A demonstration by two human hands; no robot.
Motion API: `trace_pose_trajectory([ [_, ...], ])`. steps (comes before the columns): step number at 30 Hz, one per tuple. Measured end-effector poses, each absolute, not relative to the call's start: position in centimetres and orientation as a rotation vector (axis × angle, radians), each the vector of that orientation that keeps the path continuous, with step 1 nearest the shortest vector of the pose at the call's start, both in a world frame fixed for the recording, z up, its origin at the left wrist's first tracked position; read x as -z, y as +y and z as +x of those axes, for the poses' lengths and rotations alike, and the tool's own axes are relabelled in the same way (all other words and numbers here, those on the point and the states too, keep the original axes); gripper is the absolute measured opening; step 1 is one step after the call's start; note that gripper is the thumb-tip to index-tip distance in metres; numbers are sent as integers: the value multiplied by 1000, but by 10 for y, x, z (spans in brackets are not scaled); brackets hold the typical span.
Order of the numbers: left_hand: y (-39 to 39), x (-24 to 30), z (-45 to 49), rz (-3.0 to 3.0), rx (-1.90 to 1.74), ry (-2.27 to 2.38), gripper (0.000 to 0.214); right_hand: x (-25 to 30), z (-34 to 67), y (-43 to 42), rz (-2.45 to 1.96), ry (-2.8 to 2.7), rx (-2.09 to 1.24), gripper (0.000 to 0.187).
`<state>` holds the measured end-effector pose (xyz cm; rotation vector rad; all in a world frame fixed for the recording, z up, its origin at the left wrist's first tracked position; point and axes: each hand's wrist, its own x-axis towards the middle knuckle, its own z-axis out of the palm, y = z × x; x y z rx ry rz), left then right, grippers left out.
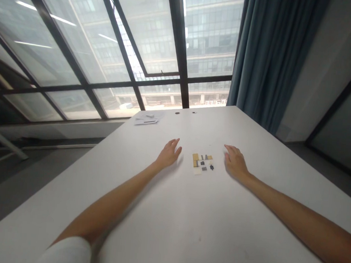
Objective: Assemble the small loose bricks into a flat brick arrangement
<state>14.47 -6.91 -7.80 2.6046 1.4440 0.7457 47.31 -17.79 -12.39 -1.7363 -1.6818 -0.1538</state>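
Observation:
A small flat square board [203, 163] lies on the white table [169, 226], pale with yellow tiles along its top and left and a few dark pieces on it. My left hand [168, 153] rests palm down just left of the board, fingers stretched out and holding nothing. My right hand [235, 161] lies flat just right of the board, fingers extended and also holding nothing. Neither hand touches the board.
Some papers [148, 119] lie near the table's far left edge. Two small dark round objects [177, 113] sit near the far edge. Large windows stand beyond the table, and a blue curtain [269, 58] hangs at the right.

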Motion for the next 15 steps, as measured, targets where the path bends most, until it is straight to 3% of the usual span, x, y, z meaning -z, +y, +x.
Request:
trace_pose_trajectory([
  [5, -97, 107, 128, 2622, -255, 1640, 64, 137, 474, -171, -1932, -1769, 188, 54],
  [15, -108, 109, 131, 2635, -130, 1657, 61, 143, 468, -167, -2122, -1879, 47, 54],
])
